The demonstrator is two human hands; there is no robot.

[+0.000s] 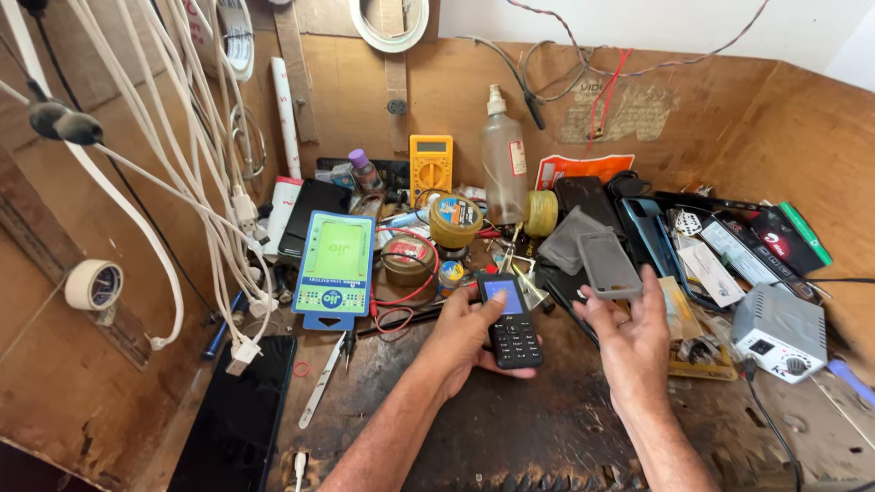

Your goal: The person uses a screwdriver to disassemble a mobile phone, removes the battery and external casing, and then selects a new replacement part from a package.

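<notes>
My left hand holds a small black keypad phone with a lit blue screen, above the dark worn workbench. My right hand is raised beside it, palm turned inward, gripping a clear grey phone cover by its lower edge. The two hands are a short gap apart. Just left of the left hand lie tweezers and a small red ring.
A blue and green battery pack card and a black smartphone lie at left. White cables hang down. At the back stand a yellow multimeter, a plastic bottle and tape rolls. Phones, covers and a grey power unit crowd the right.
</notes>
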